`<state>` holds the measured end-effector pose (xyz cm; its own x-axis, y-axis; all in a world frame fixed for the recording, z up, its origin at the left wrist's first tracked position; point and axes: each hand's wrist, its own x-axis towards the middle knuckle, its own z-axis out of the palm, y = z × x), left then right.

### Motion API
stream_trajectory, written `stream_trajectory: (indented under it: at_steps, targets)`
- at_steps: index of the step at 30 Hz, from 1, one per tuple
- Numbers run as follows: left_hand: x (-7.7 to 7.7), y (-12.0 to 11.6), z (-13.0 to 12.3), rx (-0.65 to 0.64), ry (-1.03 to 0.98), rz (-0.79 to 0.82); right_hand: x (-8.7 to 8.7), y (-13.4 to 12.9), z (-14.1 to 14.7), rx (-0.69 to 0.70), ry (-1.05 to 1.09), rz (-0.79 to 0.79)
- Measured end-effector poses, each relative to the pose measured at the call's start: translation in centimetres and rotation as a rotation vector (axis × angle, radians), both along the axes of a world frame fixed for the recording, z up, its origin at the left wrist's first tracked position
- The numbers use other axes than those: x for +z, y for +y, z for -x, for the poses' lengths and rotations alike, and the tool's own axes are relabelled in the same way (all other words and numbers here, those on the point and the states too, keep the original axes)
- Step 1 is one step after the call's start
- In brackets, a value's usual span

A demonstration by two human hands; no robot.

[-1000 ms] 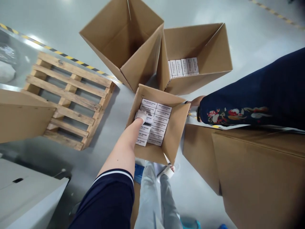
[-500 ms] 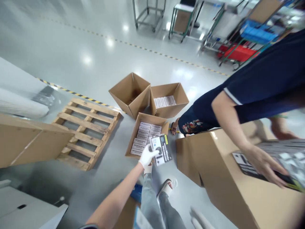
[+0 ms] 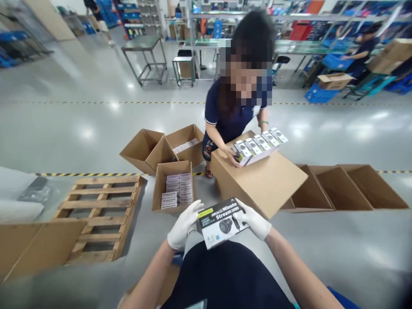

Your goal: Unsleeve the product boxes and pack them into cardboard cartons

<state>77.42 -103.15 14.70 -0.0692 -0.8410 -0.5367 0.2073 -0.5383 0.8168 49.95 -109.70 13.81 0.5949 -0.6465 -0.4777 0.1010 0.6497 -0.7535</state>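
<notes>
A black-and-white retail box (image 3: 223, 225) with a yellow-green corner, printed "Minute Stream 1000", is held in front of my body, its printed face towards me. My white-gloved right hand (image 3: 254, 221) grips its right end, thumb on the front. At the left end, my white-gloved left hand (image 3: 185, 225) has its fingers against the edge; part of their contact is hidden. Beyond it stands an open carton (image 3: 156, 186) with rows of similar boxes inside, the rows nearest me stacked higher on the left.
A co-worker (image 3: 238, 98) holds a row of several retail boxes (image 3: 260, 146) on a large closed carton (image 3: 267, 180). Two open cartons (image 3: 138, 148) stand behind the filled one. To the left lies a wooden pallet (image 3: 103, 210); more open cartons (image 3: 341, 189) line the right.
My right hand has come up and taken hold of the box's right end. The box is now nearer my body and turned upright-reading. My view has lifted, showing the co-worker's row of boxes.
</notes>
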Motion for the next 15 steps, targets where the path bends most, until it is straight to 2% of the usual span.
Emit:
stream_trajectory:
  at_steps: [2, 4, 5, 6, 7, 9, 12, 15]
  targets:
    - [1.5, -2.2, 0.7, -0.34, -0.118, 0.068, 0.6, 0.4, 1.9, 0.092, -0.003, 0.048]
    - [2.6, -4.2, 2.8, -0.692, -0.17, 0.093, 0.5, 1.0, 3.0, 0.08, 0.001, 0.079]
    - [2.9, -5.0, 4.1, -0.794, -0.155, 0.089, 0.1, 1.3, 3.4, 0.02, 0.0, 0.07]
    - [3.1, -5.6, 5.5, -0.838, -0.127, 0.078, -0.3, 1.8, 3.9, -0.069, -0.008, 0.044]
    - [3.1, -6.0, 6.7, -0.828, -0.103, 0.065, -0.8, 2.4, 4.5, -0.171, -0.023, 0.009]
    - [2.9, -6.1, 8.9, -0.73, -0.088, 0.057, -1.8, 4.1, 5.8, -0.337, -0.072, -0.062]
    - [2.2, -5.1, 11.3, -0.614, -0.204, 0.108, -2.3, 7.2, 7.4, -0.431, -0.134, -0.082]
    - [1.6, -3.8, 13.5, -0.595, -0.38, 0.17, -2.1, 9.8, 7.7, -0.507, -0.13, -0.039]
